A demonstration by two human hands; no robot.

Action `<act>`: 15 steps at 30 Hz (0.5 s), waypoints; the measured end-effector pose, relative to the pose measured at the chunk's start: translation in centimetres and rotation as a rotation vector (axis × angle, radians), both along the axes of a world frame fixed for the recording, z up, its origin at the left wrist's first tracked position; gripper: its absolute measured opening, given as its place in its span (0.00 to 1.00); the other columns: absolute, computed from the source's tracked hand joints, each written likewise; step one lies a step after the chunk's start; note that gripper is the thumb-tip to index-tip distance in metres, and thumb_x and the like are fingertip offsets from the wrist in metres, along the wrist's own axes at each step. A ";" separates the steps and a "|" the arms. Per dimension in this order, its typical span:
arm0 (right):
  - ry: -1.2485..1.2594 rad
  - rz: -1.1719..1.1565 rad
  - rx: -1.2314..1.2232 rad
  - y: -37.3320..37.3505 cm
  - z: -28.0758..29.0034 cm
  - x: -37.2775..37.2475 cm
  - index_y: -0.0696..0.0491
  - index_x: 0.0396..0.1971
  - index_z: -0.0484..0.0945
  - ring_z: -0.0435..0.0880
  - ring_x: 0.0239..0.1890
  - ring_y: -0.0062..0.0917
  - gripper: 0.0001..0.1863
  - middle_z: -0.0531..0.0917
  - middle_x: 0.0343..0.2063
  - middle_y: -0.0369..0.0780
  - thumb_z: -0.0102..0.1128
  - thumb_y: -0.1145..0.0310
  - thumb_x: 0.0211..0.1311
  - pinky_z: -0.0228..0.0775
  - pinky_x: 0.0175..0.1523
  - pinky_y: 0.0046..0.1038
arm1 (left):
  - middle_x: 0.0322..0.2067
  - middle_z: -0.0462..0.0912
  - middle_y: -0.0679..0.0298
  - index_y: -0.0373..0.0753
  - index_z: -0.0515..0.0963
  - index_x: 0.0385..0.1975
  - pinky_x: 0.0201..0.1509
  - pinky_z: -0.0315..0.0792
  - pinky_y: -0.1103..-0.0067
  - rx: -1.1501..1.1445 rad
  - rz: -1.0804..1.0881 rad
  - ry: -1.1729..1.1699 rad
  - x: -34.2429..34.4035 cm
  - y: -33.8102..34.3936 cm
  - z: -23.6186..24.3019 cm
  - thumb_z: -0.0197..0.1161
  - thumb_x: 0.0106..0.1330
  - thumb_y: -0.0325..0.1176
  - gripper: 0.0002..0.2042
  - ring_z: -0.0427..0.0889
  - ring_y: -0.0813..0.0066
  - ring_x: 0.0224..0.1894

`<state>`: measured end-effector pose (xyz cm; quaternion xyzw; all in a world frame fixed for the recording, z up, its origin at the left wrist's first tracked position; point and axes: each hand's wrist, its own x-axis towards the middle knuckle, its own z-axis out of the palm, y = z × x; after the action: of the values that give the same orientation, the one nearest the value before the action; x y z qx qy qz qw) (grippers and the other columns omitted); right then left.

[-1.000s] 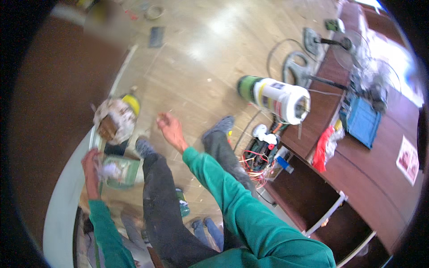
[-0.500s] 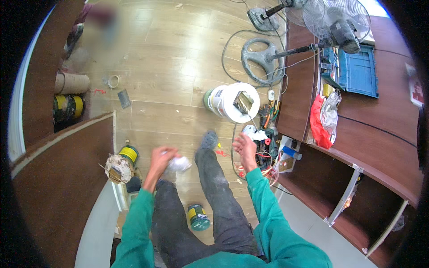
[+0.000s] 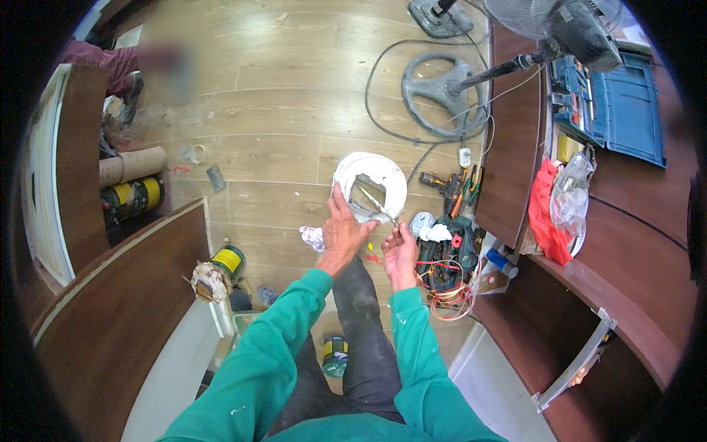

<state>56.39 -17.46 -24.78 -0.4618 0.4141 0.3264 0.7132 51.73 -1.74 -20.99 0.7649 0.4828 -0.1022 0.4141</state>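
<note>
A white bucket [image 3: 392, 183] stands in front of me with a dark, squarish object [image 3: 362, 196] in its opening. My left hand [image 3: 343, 234] lies against the bucket's near-left rim, fingers and thumb spread. My right hand [image 3: 399, 254] is closed on the lower end of a thin, pale-bladed tool [image 3: 374, 203] that slants across the opening. A crumpled whitish rag [image 3: 312, 237] is on the floor just left of my left hand.
Beside the bucket are a drill [image 3: 449, 188], hand tools and a wire-filled bag [image 3: 456, 254]. Fans [image 3: 449, 92], cables and a blue toolbox [image 3: 633, 110] are at right. Cabinet panels [image 3: 110, 317] and cans [image 3: 228, 261] flank me; someone's maroon sleeve [image 3: 107, 62] shows upper left.
My left hand has let go of the crumpled rag and moved up-right onto the bucket. My right hand, empty earlier, has taken hold of the tool at the bucket.
</note>
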 end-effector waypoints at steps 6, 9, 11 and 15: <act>0.017 0.109 -0.084 0.1 2.1 0.6 0.49 0.48 0.79 0.82 0.30 0.21 0.12 0.83 0.37 0.32 0.66 0.61 0.71 0.74 0.32 0.23 | 0.54 0.68 0.46 0.36 0.53 0.71 0.45 0.80 0.56 0.132 0.065 0.008 1.4 -1.8 -0.9 0.83 0.41 0.48 0.58 0.81 0.40 0.48; 0.016 0.141 -0.079 0.2 2.7 1.0 0.50 0.49 0.79 0.83 0.31 0.21 0.13 0.83 0.37 0.33 0.65 0.61 0.71 0.74 0.32 0.22 | 0.54 0.67 0.46 0.35 0.57 0.68 0.42 0.81 0.56 0.185 0.092 0.013 1.6 -2.5 -1.7 0.82 0.43 0.49 0.54 0.82 0.42 0.46; 0.002 0.159 -0.069 0.2 2.9 1.3 0.51 0.50 0.79 0.83 0.31 0.20 0.14 0.84 0.37 0.34 0.65 0.62 0.71 0.73 0.32 0.21 | 0.54 0.67 0.47 0.35 0.59 0.67 0.42 0.80 0.57 0.207 0.102 0.009 1.6 -2.6 -2.0 0.81 0.45 0.49 0.51 0.82 0.43 0.45; -0.058 0.223 -0.088 0.9 3.4 2.0 0.53 0.51 0.80 0.83 0.31 0.19 0.14 0.85 0.37 0.35 0.65 0.62 0.71 0.73 0.32 0.20 | 0.53 0.69 0.48 0.36 0.63 0.65 0.42 0.80 0.57 0.240 0.126 -0.028 1.4 -2.7 -2.4 0.79 0.47 0.47 0.46 0.82 0.43 0.46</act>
<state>58.39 -16.59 -21.37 -0.5449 0.3534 0.3719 0.6633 53.18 -4.42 -23.36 0.7783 0.5329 -0.0072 0.3319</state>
